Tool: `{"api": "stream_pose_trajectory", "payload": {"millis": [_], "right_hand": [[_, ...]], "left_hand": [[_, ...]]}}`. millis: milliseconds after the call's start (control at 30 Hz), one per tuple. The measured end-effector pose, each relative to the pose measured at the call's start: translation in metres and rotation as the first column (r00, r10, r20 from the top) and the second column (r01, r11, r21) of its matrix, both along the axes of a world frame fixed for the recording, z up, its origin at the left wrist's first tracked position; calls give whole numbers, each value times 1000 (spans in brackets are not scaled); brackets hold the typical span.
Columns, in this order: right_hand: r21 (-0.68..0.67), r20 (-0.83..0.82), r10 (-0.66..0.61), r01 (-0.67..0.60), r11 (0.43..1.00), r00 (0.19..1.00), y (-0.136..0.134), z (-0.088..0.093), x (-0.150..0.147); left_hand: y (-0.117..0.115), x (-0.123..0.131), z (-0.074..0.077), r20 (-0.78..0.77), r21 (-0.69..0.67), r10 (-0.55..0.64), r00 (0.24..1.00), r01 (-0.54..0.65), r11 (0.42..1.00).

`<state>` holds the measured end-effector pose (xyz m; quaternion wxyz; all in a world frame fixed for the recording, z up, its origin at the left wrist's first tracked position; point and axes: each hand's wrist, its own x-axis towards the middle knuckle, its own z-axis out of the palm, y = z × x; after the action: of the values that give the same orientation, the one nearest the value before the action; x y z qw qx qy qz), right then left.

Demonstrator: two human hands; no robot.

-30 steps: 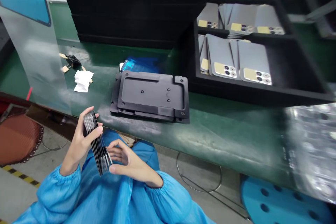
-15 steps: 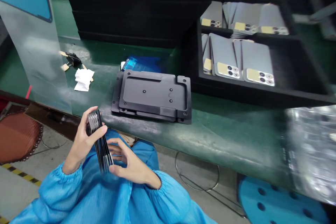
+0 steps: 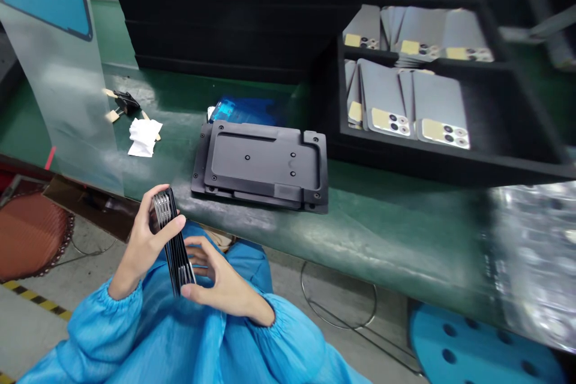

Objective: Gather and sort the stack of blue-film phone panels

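Note:
A stack of several thin phone back covers (image 3: 174, 246) is held on edge in front of my body, just off the bench's front edge. My left hand (image 3: 150, 237) wraps round its upper end, thumb across the near side and fingers behind. At the lower end my right hand (image 3: 220, 282) grips the stack, its thumb on the near corner and its fingers partly hidden behind. Beyond my hands, on the green bench (image 3: 360, 222), lies a black fixture plate (image 3: 265, 162) with a shallow phone-shaped recess.
A black divided tray (image 3: 450, 159) at the right holds several grey phone back covers (image 3: 387, 93). Stacked black trays (image 3: 238, 18) stand behind. Clear plastic trays (image 3: 535, 258) sit at the right edge. Crumpled white paper (image 3: 144, 137) and a black binder clip (image 3: 126, 102) lie left.
My right thumb has slid slightly left along the lower end of the stack. Both hands keep hold of it, and everything else stays in place.

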<state>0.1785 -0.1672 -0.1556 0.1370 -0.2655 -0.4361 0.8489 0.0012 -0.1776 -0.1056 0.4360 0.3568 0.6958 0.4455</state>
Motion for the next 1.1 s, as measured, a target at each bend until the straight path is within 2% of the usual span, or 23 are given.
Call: {"api": "stream_pose_trajectory", "payload": {"millis": [333, 667, 867, 1100], "right_hand": [[30, -14, -23, 23, 999, 1000, 1, 10, -4], [19, 11, -30, 30, 999, 999, -5, 4, -8], [10, -17, -40, 40, 999, 999, -4, 6, -4], [12, -28, -93, 94, 996, 995, -5, 5, -6]], "left_hand": [[4, 4, 6, -43, -9, -6, 999, 6, 1000], [3, 5, 8, -68, 1, -34, 997, 34, 999], [-3, 4, 7, 1, 30, -62, 998, 62, 998], [-5, 1, 5, 58, 53, -32, 998, 29, 998]]}}
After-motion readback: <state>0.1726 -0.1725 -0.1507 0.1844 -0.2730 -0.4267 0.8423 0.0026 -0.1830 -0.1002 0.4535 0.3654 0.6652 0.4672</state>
